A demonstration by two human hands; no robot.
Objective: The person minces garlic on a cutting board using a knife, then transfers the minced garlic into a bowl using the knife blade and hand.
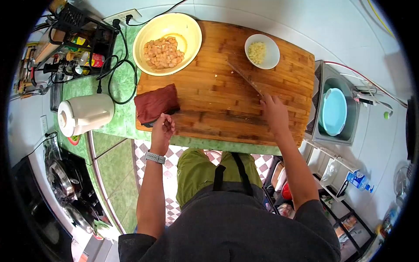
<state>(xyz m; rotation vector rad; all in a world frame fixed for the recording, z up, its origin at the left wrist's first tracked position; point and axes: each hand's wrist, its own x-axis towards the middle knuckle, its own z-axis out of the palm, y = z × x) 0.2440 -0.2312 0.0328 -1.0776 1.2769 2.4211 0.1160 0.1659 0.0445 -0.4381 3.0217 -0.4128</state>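
Observation:
A wooden cutting board (pixel 209 109) lies on the green counter. My right hand (pixel 274 111) is closed on the handle of a knife (pixel 246 78), its blade pointing away to the upper left over the board. My left hand (pixel 163 127) hovers at the board's near left edge with curled fingers, beside a folded brown cloth (pixel 157 104); whether it holds anything is too small to tell. A yellow bowl (pixel 190 37) of diced raw meat (pixel 163 53) stands at the back left. Near the back right, a white bowl (pixel 271 54) holds chopped pale yellow pieces (pixel 257 52).
A cream kettle-like appliance (pixel 87 114) stands left of the board near black cables (pixel 124 61). Behind it is a black rack (pixel 98 43) with bottles. On the right, a sink (pixel 349 126) holds a light blue basin (pixel 335 112).

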